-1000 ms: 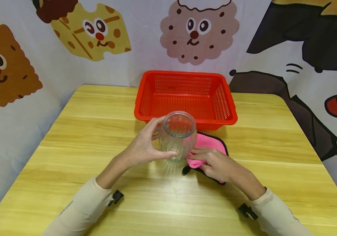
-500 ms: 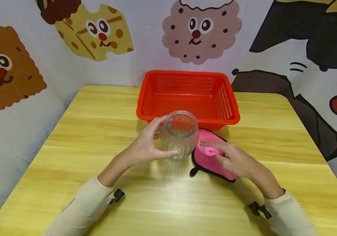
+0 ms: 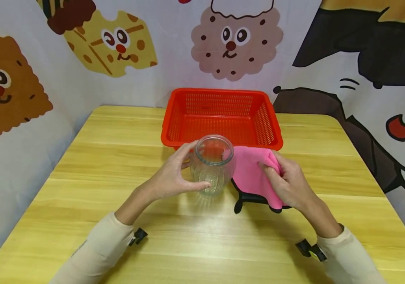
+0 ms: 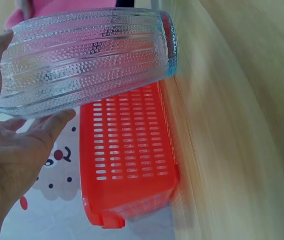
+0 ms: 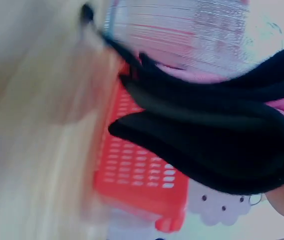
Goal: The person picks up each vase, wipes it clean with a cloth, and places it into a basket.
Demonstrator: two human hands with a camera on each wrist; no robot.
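Note:
A clear ribbed glass jar (image 3: 212,175) with a round open mouth stands upright on the table, just before the basket. My left hand (image 3: 172,173) grips its left side, thumb in front and fingers behind; the left wrist view shows the jar's dimpled wall (image 4: 82,60) close up. To the right, my right hand (image 3: 291,183) pinches a pink cloth (image 3: 250,169) with black edging and a small black tab. The cloth hangs partly lifted, its left part beside or behind the jar. Its black folds (image 5: 206,145) cover most of the right hand in the right wrist view.
A red slotted plastic basket (image 3: 220,91) stands at the back middle of the wooden table (image 3: 195,244), directly behind the jar and cloth. A cartoon-printed curtain (image 3: 174,51) encloses the table's back and sides.
My right hand has raised the pink cloth from where it lay flatter on the table, after shifting right, and the cloth now hangs from the fingers. My left hand and the jar have hardly moved.

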